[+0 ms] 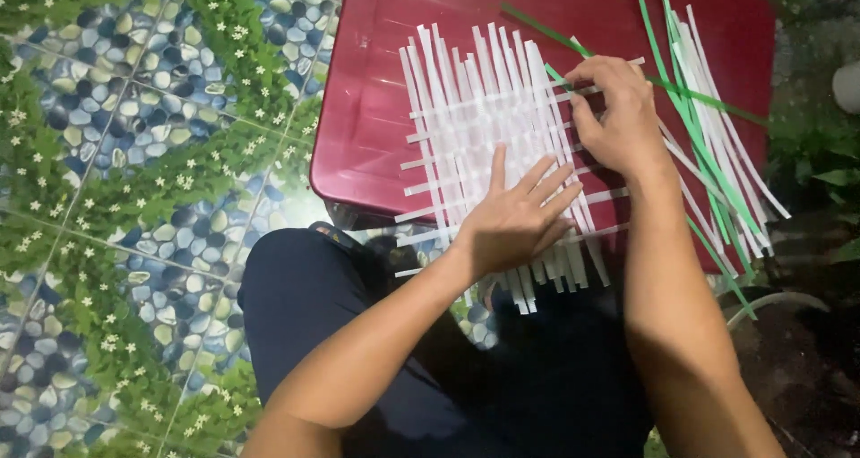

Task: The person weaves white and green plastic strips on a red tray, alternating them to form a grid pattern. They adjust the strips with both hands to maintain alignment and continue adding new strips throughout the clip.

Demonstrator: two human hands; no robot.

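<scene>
Two hands are down on a half-woven mat of white strips that lies on a dark red plastic stool top. The left hand is spread flat, fingers fanned wide and palm pressed onto the lower right part of the weave, gripping nothing, just bearing down on the strips. The right hand sits at the mat's right edge with its fingers curled in close, the tips pinching at a strip end there; from here I cannot tell exactly which strip it has.

The mat's long strips run away from the person, toward the far side of the stool, leaning slightly so that their near ends drift to the right and hang over the stool's front edge. Shorter white strips cross them side to side, tilted a little upward to the right, and their ends stick out on the left.

A green strip slants across the far right corner of the weave, passing by the right hand's fingers. To the right, a loose bundle of white and green strips lies on the stool's edge, well apart from the left hand and just beside the right wrist. Below is a tiled floor with a pebble and leaf pattern, and the person's dark trousers.
</scene>
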